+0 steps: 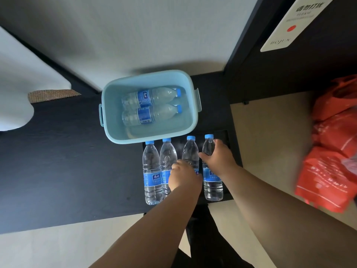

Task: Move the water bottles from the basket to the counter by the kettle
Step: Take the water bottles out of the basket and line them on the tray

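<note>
— How far along are you?
— Four bottles are standing on the surface; my right fingers (209,149) are clamping the end bottle (212,171), my left fingers (176,165) its neighbour (190,153).
— And beyond your fingers?
— Two bottles (150,106) are lying in the basket (114,105), caps pointing right.

A red plastic bag (332,151), printed with white lettering, is lying crumpled on the beige floor (270,142) at the right, its edges blurring. A white card (284,24) bearing a red dot and dark characters is hanging on the dark panel (318,60) at the upper right. A white cushion-like shape (17,89) is bulging in at the left edge, partly covering a woven tan mat (50,95). A pale wall (135,35) is filling the upper middle.
</note>
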### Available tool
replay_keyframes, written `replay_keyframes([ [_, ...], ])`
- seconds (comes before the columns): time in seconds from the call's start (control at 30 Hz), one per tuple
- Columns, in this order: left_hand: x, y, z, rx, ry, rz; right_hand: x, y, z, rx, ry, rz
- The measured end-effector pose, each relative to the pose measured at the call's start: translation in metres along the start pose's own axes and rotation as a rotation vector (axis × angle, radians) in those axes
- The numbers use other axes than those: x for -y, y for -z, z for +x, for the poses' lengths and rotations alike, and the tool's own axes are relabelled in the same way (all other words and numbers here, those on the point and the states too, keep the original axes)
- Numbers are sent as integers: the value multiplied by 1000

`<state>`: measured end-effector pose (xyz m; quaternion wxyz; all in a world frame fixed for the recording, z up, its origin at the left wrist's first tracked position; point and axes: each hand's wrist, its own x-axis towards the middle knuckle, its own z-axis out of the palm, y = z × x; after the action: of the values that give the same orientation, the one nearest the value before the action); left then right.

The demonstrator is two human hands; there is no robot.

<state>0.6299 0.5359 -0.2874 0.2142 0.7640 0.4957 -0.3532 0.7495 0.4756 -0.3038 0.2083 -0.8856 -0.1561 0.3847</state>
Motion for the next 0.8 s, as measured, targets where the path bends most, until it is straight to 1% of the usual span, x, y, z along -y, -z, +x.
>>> replay_keyframes([
  [0.2,-2,4,-1,9,-16,-39,-8,-10,-3,-14,-46,62],
  [0.43,9,9,-5,48,9,-213,-13,-7,-6,46,-53,139],
  [0.5,15,12,-7,42,10,-239,-12,-7,-8,48,-46,116],
  [0.57,23,18,-11,34,-18,-231,-8,-5,-11,40,-44,70],
  [0.63,32,28,-15,17,-75,-171,-3,-3,-17,24,-47,39],
  [0.73,48,48,-19,-43,-138,-106,6,2,-28,12,-41,15],
  [0.8,58,65,-20,-95,-158,-120,16,6,-35,1,-17,-6],
])
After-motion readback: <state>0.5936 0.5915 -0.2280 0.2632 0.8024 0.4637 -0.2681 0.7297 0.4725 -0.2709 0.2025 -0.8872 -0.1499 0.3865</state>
